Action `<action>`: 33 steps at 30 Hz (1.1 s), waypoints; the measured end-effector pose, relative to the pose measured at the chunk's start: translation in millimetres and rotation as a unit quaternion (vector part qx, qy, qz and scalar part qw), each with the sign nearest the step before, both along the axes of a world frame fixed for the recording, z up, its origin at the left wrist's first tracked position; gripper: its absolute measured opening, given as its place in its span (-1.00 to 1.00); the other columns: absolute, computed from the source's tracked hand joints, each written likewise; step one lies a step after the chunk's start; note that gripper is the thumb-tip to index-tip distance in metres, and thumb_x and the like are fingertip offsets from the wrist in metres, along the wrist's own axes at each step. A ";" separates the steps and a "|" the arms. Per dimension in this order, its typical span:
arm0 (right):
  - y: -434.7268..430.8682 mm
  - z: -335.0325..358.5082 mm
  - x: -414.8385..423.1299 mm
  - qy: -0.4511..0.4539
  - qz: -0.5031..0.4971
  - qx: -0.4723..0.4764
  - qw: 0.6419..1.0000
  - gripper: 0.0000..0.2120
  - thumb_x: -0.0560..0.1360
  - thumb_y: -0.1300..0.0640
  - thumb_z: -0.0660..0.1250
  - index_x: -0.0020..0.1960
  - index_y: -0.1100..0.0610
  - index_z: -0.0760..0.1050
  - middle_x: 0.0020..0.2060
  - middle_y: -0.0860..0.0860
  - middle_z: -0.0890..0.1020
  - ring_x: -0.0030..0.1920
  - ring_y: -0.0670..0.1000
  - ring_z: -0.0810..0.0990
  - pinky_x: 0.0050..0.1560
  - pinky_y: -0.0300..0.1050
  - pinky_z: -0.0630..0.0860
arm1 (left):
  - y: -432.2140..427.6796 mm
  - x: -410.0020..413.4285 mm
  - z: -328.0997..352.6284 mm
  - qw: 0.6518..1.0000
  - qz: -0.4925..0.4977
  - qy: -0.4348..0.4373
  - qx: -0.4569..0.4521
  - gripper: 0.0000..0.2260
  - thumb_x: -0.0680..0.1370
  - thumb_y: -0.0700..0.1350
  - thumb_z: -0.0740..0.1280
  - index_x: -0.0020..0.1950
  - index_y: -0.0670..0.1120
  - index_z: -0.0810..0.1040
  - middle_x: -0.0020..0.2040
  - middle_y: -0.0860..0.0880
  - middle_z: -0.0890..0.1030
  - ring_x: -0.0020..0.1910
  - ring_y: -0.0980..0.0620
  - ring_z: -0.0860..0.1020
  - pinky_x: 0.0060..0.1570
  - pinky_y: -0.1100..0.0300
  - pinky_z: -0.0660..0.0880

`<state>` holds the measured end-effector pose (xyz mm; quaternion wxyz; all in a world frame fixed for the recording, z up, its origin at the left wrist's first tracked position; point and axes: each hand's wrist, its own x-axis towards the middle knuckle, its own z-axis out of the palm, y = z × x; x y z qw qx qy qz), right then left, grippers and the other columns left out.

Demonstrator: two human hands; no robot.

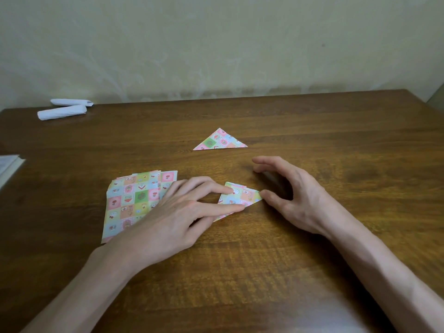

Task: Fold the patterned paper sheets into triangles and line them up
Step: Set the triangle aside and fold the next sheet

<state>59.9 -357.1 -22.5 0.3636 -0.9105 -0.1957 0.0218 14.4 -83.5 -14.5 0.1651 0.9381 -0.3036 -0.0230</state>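
A: What sits furthest left in the frame?
B: Two white paper rolls point(64, 109) in the upper left, near the back edge of the brown surface point(240, 272). Lower down, left of centre, a fanned stack of patterned sheets point(132, 200) lies flat.
A: And the left hand point(177, 212)?
B: It lies over the stack's right edge with its fingers straight. Two fingertips press on a folded sheet point(240, 197) just right of the stack.
A: Any piece already done?
B: One finished triangle point(219, 140) lies above centre, apart from both hands.
A: And the right hand point(295, 195)?
B: It's just right of the folded sheet, thumb tip touching that sheet's right corner. The other fingers are spread and loosely curved above the surface, gripping nothing.
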 end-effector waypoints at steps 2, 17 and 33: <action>-2.0 -0.8 1.1 0.008 0.000 0.003 1.000 -0.37 0.56 0.16 0.43 0.47 -0.30 0.31 0.29 -0.34 0.55 0.43 -0.16 0.44 0.51 0.11 0.34 | -0.1 -0.1 0.1 1.000 0.000 0.003 -0.001 -0.53 0.72 -0.05 0.19 0.51 0.46 0.29 0.48 0.40 0.27 0.53 0.25 0.16 0.45 0.12 0.17; -3.0 2.5 7.3 0.025 -0.006 0.062 0.998 -0.34 0.48 0.49 0.21 0.41 -0.10 0.50 0.22 -0.29 0.64 0.38 -0.31 0.46 0.53 -0.10 0.33 | 3.7 -1.2 -4.3 0.995 0.054 -0.025 -0.086 -0.61 0.56 0.24 0.35 0.40 0.29 0.55 0.37 0.45 0.48 0.48 0.39 0.29 0.45 0.09 0.30; 26.1 -4.8 -6.5 -0.086 0.108 -0.018 0.990 -0.58 0.49 -0.36 0.33 0.23 -0.18 0.62 0.24 -0.29 0.56 0.45 -0.21 0.38 0.46 0.05 0.26 | 0.8 -2.4 -5.2 0.982 0.022 -0.179 -0.055 -0.81 0.63 0.00 0.37 0.14 0.04 0.75 0.17 0.17 0.70 0.10 0.11 0.70 -0.10 0.04 0.67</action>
